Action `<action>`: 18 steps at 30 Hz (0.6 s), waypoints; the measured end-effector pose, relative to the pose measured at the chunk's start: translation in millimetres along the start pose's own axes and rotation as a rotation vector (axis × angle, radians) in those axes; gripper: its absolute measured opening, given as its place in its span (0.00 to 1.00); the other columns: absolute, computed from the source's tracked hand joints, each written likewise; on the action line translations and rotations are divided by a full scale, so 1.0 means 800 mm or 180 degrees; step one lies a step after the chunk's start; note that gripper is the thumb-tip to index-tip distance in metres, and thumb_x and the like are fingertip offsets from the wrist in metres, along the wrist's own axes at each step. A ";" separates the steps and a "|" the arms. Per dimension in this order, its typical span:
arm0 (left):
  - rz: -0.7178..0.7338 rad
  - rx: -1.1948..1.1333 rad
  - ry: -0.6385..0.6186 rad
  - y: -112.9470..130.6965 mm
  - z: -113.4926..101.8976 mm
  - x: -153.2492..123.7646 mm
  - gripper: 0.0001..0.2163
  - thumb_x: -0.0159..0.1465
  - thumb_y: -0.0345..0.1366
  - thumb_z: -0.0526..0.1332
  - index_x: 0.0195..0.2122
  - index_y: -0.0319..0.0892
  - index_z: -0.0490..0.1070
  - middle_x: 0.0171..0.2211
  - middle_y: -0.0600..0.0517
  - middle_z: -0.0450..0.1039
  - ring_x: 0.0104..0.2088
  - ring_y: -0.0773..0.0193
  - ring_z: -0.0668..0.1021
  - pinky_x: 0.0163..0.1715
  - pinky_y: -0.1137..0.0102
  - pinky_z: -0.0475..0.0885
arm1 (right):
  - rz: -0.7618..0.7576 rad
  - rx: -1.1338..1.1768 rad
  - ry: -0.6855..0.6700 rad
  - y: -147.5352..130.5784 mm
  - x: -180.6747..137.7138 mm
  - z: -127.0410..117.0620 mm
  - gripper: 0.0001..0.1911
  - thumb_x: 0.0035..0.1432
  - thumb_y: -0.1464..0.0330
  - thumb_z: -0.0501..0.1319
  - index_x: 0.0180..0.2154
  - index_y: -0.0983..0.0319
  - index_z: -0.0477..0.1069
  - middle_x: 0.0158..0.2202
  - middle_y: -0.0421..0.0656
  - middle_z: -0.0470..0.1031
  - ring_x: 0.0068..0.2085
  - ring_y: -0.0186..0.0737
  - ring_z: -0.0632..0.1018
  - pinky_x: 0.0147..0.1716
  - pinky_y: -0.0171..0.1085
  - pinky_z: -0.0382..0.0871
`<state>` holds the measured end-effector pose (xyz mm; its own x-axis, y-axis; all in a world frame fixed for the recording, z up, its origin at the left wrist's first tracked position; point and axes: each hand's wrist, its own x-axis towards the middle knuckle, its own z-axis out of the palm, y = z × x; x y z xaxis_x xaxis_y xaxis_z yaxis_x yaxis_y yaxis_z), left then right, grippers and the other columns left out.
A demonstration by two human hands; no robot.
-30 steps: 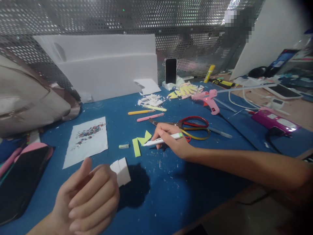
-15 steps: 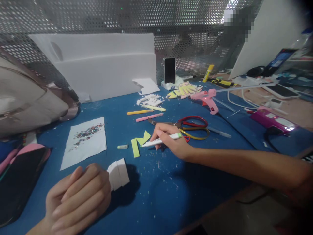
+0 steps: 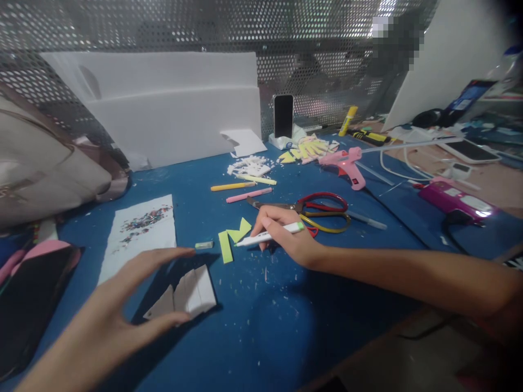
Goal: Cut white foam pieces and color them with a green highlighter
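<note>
My right hand (image 3: 296,242) grips a white marker (image 3: 255,238) with a light green end. The marker's nib points left, close to light green cut pieces (image 3: 225,247) on the blue table. My left hand (image 3: 112,307) is open, thumb and index finger spread wide around several white cut pieces (image 3: 196,291) laid side by side. The thumb tip is at their lower edge; I cannot tell whether it touches. Beyond the index fingertip lies a small clear-and-green cap (image 3: 204,245). Scissors (image 3: 318,209) with red and yellow handles lie just behind my right hand.
Sequins on white paper (image 3: 159,239) and a dark phone (image 3: 36,305) lie left. Behind are orange (image 3: 232,187) and pink pens (image 3: 249,195), white scraps (image 3: 250,165), a pink glue gun (image 3: 347,167) and a standing phone (image 3: 283,116). A bag (image 3: 49,158) sits far left.
My left hand has opened from a loosely curled shape, with index finger and thumb now spread around the white pieces, uncovering more of them. My right hand and the marker have hardly moved.
</note>
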<state>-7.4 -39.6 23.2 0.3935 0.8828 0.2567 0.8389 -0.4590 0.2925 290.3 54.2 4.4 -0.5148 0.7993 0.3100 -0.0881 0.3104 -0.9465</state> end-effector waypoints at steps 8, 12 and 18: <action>-0.0103 0.0410 -0.0028 0.043 0.040 -0.004 0.26 0.60 0.52 0.61 0.57 0.50 0.60 0.49 0.48 0.72 0.49 0.51 0.74 0.45 0.54 0.74 | 0.0023 -0.0057 -0.0013 0.003 -0.002 -0.002 0.14 0.67 0.67 0.53 0.31 0.66 0.70 0.24 0.39 0.71 0.25 0.28 0.72 0.24 0.27 0.66; 0.0433 0.0555 -0.0020 0.056 0.037 0.005 0.27 0.61 0.52 0.61 0.57 0.47 0.60 0.49 0.49 0.73 0.49 0.54 0.75 0.50 0.54 0.69 | -0.0011 -0.0062 -0.0030 0.003 -0.002 -0.001 0.14 0.68 0.66 0.52 0.31 0.65 0.70 0.25 0.39 0.71 0.25 0.28 0.73 0.25 0.28 0.68; 0.1303 0.1149 0.0187 0.073 0.035 0.021 0.30 0.60 0.59 0.59 0.51 0.39 0.68 0.46 0.48 0.77 0.45 0.53 0.76 0.60 0.50 0.52 | -0.0142 -0.0366 -0.0370 -0.005 -0.007 0.000 0.12 0.64 0.71 0.53 0.31 0.66 0.71 0.25 0.39 0.71 0.25 0.28 0.73 0.24 0.28 0.66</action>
<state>58.8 -48.8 19.0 0.7019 0.6274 0.3371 0.7014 -0.6911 -0.1742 293.1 48.6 6.4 -0.6083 0.7206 0.3327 -0.0182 0.4064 -0.9135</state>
